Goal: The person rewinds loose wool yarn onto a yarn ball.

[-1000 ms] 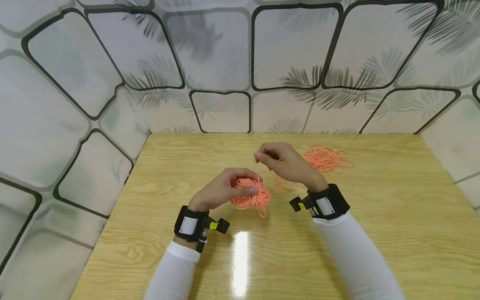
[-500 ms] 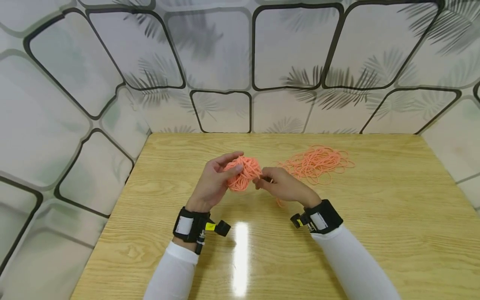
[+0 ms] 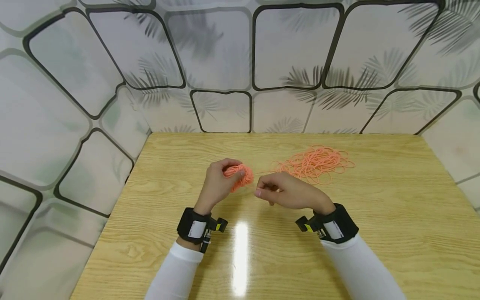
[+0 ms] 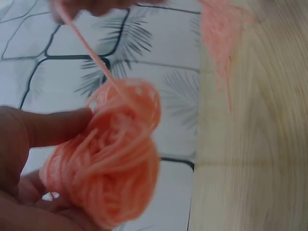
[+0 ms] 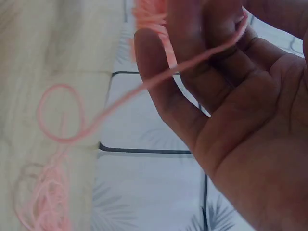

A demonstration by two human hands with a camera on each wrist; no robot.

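Observation:
A ball of coral-orange yarn [image 4: 115, 168] is gripped by my left hand [image 3: 217, 181], thumb on one side and fingers around the other. A strand of yarn [image 4: 86, 45] runs taut from the ball up to my right hand [image 3: 286, 189]. In the right wrist view that hand pinches the strand near its fingertips, and the strand trails across the curled fingers [image 5: 159, 72]. From there it leads off to a loose heap of the same yarn [image 3: 318, 162] lying on the table, behind the right hand.
The wood-grain table [image 3: 393, 216] spreads around both hands, with a bright light reflection in front. Patterned wall covering [image 3: 225, 62] with leaf prints rises at the table's back edge and left side.
The right hand came down from above the ball to its right side, then drew slightly away toward the person. The left hand shifted back and left and turned the ball.

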